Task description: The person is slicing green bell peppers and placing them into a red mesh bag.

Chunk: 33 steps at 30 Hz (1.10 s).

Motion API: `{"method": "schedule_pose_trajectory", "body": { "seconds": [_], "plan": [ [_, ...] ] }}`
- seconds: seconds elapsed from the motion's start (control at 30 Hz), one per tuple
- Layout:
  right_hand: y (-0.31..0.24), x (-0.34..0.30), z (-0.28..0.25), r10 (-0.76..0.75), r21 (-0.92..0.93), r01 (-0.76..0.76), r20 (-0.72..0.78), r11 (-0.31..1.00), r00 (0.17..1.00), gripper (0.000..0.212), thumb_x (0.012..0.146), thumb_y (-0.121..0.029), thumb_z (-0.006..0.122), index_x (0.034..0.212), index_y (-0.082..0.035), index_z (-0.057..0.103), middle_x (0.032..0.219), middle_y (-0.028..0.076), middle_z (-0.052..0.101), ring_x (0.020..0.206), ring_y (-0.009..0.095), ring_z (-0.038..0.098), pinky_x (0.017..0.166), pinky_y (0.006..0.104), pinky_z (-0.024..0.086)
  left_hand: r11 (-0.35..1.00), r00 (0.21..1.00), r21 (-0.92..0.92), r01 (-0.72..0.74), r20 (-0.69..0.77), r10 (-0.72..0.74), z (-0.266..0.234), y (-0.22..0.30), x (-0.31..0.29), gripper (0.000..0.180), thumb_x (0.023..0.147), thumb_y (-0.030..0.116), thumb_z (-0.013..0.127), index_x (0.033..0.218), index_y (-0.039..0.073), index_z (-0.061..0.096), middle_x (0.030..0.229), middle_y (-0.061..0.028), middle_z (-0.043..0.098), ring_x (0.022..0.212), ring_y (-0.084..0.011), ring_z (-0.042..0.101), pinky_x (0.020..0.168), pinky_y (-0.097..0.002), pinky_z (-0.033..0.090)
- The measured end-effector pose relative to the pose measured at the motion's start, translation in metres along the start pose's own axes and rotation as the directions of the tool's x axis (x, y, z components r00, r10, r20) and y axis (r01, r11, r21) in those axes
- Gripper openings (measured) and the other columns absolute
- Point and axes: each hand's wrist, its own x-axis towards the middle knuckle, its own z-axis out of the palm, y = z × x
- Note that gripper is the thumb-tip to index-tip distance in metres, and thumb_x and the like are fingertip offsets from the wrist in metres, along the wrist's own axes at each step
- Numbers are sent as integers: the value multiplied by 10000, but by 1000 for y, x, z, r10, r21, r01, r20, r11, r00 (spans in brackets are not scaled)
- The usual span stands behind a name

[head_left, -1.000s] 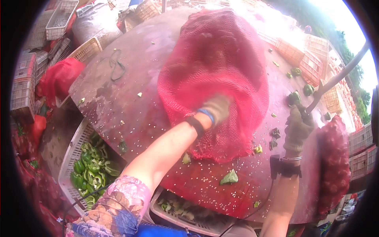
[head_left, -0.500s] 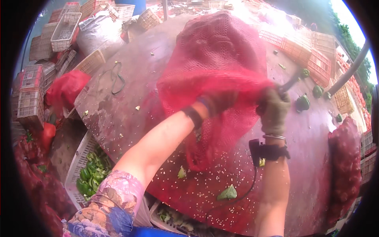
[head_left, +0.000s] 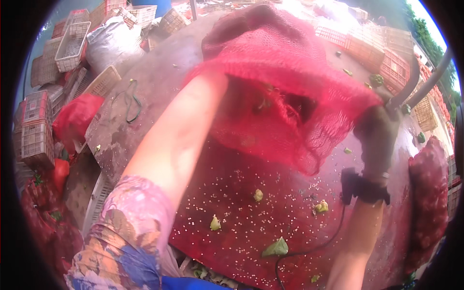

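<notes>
A red mesh bag (head_left: 290, 63) spreads across the far middle of the table, its mouth gaping toward me. My left forearm (head_left: 179, 125), in a floral sleeve, reaches into the bag. The mesh hides my left hand, so its fingers do not show. At the right side of the mouth, my gloved right hand (head_left: 379, 130) is closed on the bag's edge. A dark strapped device (head_left: 365, 188) with a cable sits on that wrist. Beside this hand rises a grey curved bar (head_left: 411, 82); whether I hold it I cannot tell.
White seeds and pepper scraps (head_left: 275, 247) litter the reddish table (head_left: 232, 232). A green pepper (head_left: 376, 79) lies at the far right. A full red mesh sack (head_left: 427, 203) stands on the right. Plastic crates (head_left: 75, 46) and a white sack (head_left: 115, 46) crowd the far left.
My left arm has pushed forward into the bag. The right hand has moved right with the bag's edge, and the mouth has widened. The bag's lower part has lifted off the nearer table.
</notes>
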Motion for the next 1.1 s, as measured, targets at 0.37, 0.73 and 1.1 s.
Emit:
{"method": "schedule_pose_trajectory", "body": {
  "seconds": [0.37,0.73,1.1],
  "plan": [
    [32,-45,3,306,64,-308,39,949,951,147,810,-113,684,910,-13,644,610,37,586,423,84,477,371,206,325,995,998,-80,-57,9,58,14,24,-44,301,891,319,491,1022,87,628,823,-188,660,669,-332,656,673,-507,513],
    [35,-59,33,518,72,-542,214,837,829,51,762,-76,581,751,-88,533,530,25,512,376,108,437,348,244,297,993,997,-111,-50,50,55,21,38,-67,304,891,324,493,1027,89,628,832,-186,662,678,-329,659,680,-504,514],
    [-30,-104,19,479,-93,-470,200,878,855,100,595,-13,602,694,-3,589,590,45,577,490,130,526,433,272,395,930,951,-199,-310,-64,303,4,126,-45,307,890,328,494,1031,91,628,842,-184,664,687,-326,662,686,-502,516]
  ]
}}
